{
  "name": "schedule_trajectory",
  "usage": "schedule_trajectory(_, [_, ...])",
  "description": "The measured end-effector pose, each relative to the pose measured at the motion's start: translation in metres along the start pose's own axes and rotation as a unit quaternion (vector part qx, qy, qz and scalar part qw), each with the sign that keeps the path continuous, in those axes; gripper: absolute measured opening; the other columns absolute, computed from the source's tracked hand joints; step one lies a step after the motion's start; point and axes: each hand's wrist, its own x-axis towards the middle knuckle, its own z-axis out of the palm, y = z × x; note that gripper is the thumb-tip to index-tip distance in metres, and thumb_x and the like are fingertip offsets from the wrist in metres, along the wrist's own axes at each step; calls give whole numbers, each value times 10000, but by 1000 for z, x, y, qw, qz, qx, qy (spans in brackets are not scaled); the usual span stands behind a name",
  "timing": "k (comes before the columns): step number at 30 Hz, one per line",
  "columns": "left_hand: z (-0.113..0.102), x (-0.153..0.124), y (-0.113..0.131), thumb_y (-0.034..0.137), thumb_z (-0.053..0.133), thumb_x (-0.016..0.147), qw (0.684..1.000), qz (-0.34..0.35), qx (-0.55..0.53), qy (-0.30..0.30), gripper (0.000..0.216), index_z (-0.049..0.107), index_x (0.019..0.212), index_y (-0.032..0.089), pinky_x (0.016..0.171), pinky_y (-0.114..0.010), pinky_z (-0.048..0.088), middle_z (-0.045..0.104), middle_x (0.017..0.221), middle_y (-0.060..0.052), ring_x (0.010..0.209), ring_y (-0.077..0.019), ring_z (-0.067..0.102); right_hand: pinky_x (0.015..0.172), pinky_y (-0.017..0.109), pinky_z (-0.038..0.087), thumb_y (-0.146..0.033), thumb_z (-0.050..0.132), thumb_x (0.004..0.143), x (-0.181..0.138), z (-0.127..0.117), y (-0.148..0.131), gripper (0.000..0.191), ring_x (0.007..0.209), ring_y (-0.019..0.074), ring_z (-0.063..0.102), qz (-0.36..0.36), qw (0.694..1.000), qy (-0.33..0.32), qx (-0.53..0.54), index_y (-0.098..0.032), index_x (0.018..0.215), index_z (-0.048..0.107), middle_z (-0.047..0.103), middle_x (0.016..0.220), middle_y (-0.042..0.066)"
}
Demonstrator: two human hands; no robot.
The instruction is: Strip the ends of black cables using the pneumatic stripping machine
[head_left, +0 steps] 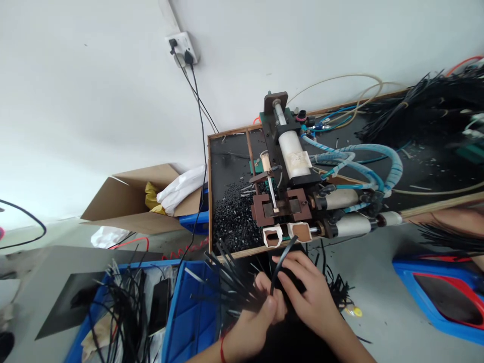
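Observation:
My left hand (257, 322), with a red string at the wrist, is closed round a bundle of flat black cables (227, 280) that fan out to the left. One single black cable (279, 267) rises from between its thumb and fingers. My right hand (308, 292) is closed on this cable from the right, thumb and fingertips against its side. The cable's upper end comes close to the front of a pneumatic stripping machine (282, 206), near its two white-edged square pads (300, 232). More of the bundle is hidden behind my hands.
Small black cut pieces (234, 217) lie heaped on the wood-edged bench. Blue hoses (393, 161) run right. At lower left stands a blue crate (176, 307) of cables; behind it, a cardboard box (128, 217). At right are a blue stool (427, 297) and another person's arm (449, 222).

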Motion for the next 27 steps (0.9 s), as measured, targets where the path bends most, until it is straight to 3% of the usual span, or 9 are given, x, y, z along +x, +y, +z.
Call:
schedule_trajectory(4, [-1, 1, -1, 494, 565, 1105, 999, -26, 34, 25, 270, 505, 1014, 247, 625, -289, 297, 439, 768, 53, 651, -131, 334, 612, 290, 567, -326, 620, 1041, 0, -5, -35, 203, 708, 186, 669, 2, 990, -12, 141, -237, 1036, 802, 737, 1014, 96])
schedule_trajectory(6, [-1, 2, 0, 485, 554, 1111, 998, -37, 46, 31, 257, 547, 1044, 237, 643, -291, 331, 473, 775, 46, 654, -132, 362, 529, 269, 527, -387, 599, 1065, -1, 0, -40, 287, 637, 170, 642, 49, 976, -24, 210, -219, 909, 771, 700, 909, 74])
schedule_trajectory(8, [1, 4, 1, 494, 504, 1125, 997, -44, 57, 34, 288, 594, 1053, 230, 673, -305, 384, 544, 773, 29, 664, -145, 440, 422, 237, 448, -468, 559, 1087, -2, 7, -36, 376, 507, 136, 553, 121, 942, -32, 310, -211, 870, 727, 620, 758, 22])
schedule_trajectory(10, [1, 6, 2, 471, 442, 1146, 995, -37, 66, 60, 343, 646, 1037, 218, 734, -334, 439, 643, 828, -16, 744, -181, 550, 389, 212, 373, -538, 589, 1069, -1, 14, -29, 393, 434, 101, 405, 186, 891, -13, 413, -211, 876, 693, 541, 646, -32])
schedule_trajectory(14, [-1, 8, 3, 414, 418, 1155, 988, 14, 44, 147, 395, 656, 914, 210, 837, -376, 470, 712, 877, -51, 849, -224, 641, 514, 203, 367, -502, 769, 974, 8, 16, -18, 365, 492, 92, 304, 244, 771, -1, 588, -200, 812, 643, 450, 535, -75])
schedule_trajectory(17, [-2, 8, 3, 478, 444, 1140, 987, 20, 16, 157, 435, 584, 819, 220, 711, -334, 435, 558, 656, 22, 649, -177, 544, 476, 206, 284, -401, 826, 940, 14, 16, -13, 328, 473, 89, 177, 273, 666, -54, 692, -203, 787, 615, 358, 505, -108])
schedule_trajectory(20, [-2, 6, 3, 519, 486, 1119, 989, 6, 14, 147, 479, 524, 747, 221, 641, -313, 379, 426, 620, 54, 588, -149, 414, 443, 211, 204, -344, 847, 925, 15, 20, -7, 344, 456, 88, 109, 272, 596, -91, 750, -207, 765, 575, 307, 484, -123])
schedule_trajectory(23, [-3, 5, 2, 541, 502, 1107, 991, -6, 8, 132, 484, 522, 747, 218, 619, -310, 351, 421, 646, 47, 599, -147, 375, 427, 219, 153, -324, 836, 936, 17, 26, -2, 367, 442, 84, 74, 259, 565, -112, 775, -208, 757, 538, 291, 478, -128])
schedule_trajectory(27, [-5, 4, -1, 577, 555, 1075, 993, -3, 1, 116, 478, 537, 759, 219, 610, -315, 329, 396, 615, 56, 584, -146, 359, 428, 213, 153, -312, 814, 950, 21, 29, 2, 380, 445, 86, 68, 246, 569, -123, 775, -214, 759, 501, 278, 487, -128])
